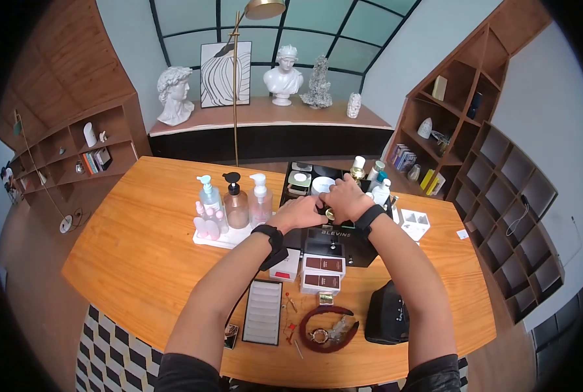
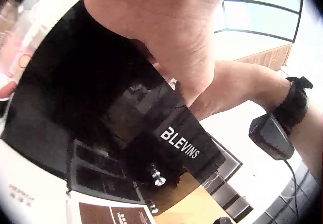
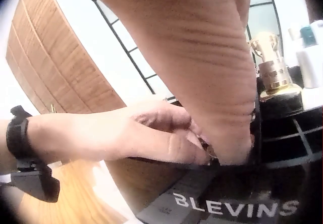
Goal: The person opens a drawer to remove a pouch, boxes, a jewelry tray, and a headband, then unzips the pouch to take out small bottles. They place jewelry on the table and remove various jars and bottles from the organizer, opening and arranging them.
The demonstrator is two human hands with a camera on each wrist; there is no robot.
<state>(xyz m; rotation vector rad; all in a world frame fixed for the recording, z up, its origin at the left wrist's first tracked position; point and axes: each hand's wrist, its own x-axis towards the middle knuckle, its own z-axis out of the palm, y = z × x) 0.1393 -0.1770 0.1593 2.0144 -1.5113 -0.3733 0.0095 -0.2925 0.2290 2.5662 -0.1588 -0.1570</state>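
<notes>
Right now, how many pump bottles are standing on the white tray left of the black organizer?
3. A pale blue pump bottle at the tray's left, a brown one with a black pump in the middle, and a pinkish one with a white pump on the right. Smaller pink items in front could hide others.

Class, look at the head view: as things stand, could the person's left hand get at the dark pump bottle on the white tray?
Probably yes. The left hand is on the black organizer, busy with a small gold item alongside the right hand. The dark pump bottle stands just to its left, with nothing between them.

bare forearms, black wrist straps [image 1: 275,236], dark short sleeves [image 1: 187,374].
</notes>
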